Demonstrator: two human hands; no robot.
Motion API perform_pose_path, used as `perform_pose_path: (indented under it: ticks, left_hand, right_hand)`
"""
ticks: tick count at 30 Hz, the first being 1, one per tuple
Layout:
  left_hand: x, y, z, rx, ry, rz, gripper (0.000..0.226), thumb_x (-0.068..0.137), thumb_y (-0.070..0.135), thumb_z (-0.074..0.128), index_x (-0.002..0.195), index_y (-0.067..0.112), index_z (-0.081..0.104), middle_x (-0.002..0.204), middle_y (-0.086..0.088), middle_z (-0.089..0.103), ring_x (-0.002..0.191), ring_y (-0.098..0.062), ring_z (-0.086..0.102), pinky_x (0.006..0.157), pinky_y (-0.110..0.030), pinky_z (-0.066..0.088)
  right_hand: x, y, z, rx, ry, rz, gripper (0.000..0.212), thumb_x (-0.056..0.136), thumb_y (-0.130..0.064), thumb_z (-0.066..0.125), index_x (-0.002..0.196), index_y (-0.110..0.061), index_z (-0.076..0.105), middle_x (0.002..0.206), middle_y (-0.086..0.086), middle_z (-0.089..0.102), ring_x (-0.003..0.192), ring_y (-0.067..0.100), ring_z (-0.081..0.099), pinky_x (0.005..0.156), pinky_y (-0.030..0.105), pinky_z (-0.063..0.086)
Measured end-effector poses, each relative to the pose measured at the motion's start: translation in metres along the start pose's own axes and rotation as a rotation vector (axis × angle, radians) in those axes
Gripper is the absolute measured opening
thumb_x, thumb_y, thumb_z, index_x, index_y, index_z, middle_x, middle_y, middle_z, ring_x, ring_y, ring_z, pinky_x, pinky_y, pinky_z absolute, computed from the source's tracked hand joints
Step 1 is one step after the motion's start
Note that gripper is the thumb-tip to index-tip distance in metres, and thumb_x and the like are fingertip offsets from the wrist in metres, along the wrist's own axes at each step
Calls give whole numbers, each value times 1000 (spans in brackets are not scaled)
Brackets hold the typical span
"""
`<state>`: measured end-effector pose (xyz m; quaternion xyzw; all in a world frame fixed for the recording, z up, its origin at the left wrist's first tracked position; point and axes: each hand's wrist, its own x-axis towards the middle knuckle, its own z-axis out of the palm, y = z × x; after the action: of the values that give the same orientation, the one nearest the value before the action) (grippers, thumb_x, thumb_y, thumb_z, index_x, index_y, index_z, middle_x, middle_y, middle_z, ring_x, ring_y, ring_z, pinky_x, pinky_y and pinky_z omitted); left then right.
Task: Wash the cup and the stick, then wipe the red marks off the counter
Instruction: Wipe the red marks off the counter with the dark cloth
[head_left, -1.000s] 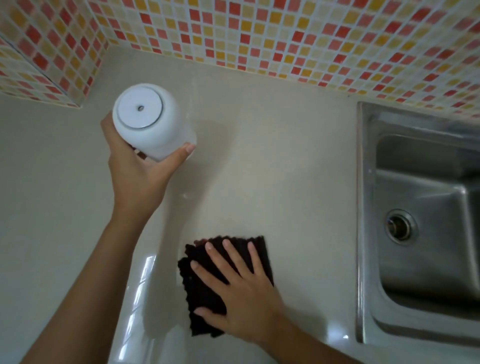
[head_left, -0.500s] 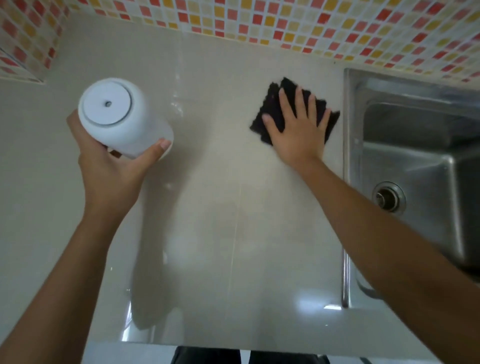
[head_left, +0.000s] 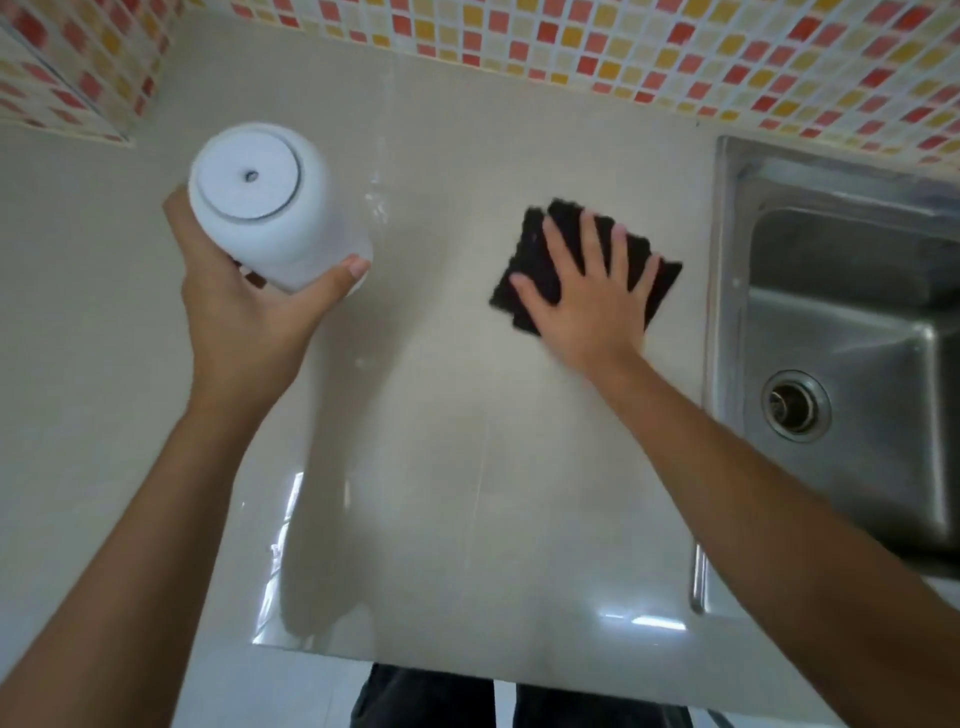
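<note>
Head view: the left hand (head_left: 244, 332) grips a white cup (head_left: 260, 208), its base turned toward the camera, above the beige counter (head_left: 441, 415). The right hand (head_left: 587, 296) lies flat, fingers straight, pressing a dark cloth (head_left: 527, 249) onto the counter near the steel sink (head_left: 857, 338).

The person wears dark trousers (head_left: 431, 699), with left forearm (head_left: 156, 519) and right forearm (head_left: 753, 493) bare.

Cloth (head_left: 525, 244) partly under right hand (head_left: 592, 312); sink (head_left: 724, 312) cut by right edge.
</note>
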<state>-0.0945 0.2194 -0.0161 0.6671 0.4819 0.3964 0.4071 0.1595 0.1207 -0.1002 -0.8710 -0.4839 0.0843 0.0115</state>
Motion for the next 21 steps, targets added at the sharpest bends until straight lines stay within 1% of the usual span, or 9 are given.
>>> perform_pose_path:
  ticks: [2,4,7,11,12,14,16,19,21]
  left_hand:
    - [0,4,-8,15,9,38,91,72,29,86,138,7,27,138,-3,50,123,-7,54,99,-25,49]
    - [-1,7,-19,28,40,63,89,72,33,85,136,13,27,137,-1,50,123,-6,55,99,-25,49]
    - [-1,8,-31,63,86,63,93,73,41,83,139,3,30,137,-2,53,121,-8,56,96,-24,50]
    - [-7,8,-21,67,98,49,96,72,44,83,140,-1,32,136,-4,55,121,-11,57,97,-31,52]
    - [-10,9,-14,62,88,48,96,72,43,83,140,-1,32,136,-3,55,121,-9,57,97,-31,52]
    - [-17,13,-2,54,61,46,94,74,41,82,140,0,30,136,-2,54,121,-6,56,97,-25,51]
    - [-21,16,6,40,33,46,96,74,40,83,141,-1,28,137,-3,54,122,-6,56,98,-25,50]
    - [-23,15,7,5,5,45,99,73,39,84,142,-1,25,139,-5,53,123,-11,56,100,-29,50]
    - [-24,16,5,-2,1,51,100,72,39,84,142,-1,25,139,-6,52,123,-11,56,99,-27,50]
  right_hand:
    - [63,-19,-6,34,-34,130,75,87,-77,11,153,-40,4,164,2,0,148,34,-4,112,66,-4]
    - [84,-51,-4,53,-43,171,75,89,-74,9,153,-37,0,163,6,-4,148,37,-7,111,66,-5]
    - [35,-112,13,34,-15,-40,74,91,-71,15,154,-35,5,163,7,-2,147,38,-5,112,63,-6]
    - [-103,-159,33,114,-42,-332,73,90,-68,33,153,-33,19,163,7,8,148,38,1,114,61,1]
    - [-134,-154,34,122,-66,-383,73,90,-68,35,153,-33,19,163,6,8,148,36,2,114,60,2]
    - [-173,-119,34,109,-68,-394,72,90,-68,36,153,-34,21,163,3,10,149,32,6,116,58,5]
    - [-187,-63,31,85,-35,-300,71,91,-69,33,152,-36,21,163,0,12,149,29,10,117,57,7]
    - [-178,20,23,-21,-13,-128,72,91,-72,31,153,-37,18,163,-2,12,149,28,10,117,57,9]
    - [-165,51,17,-49,-26,-37,72,91,-71,30,153,-37,15,163,-1,11,149,29,9,118,56,9]
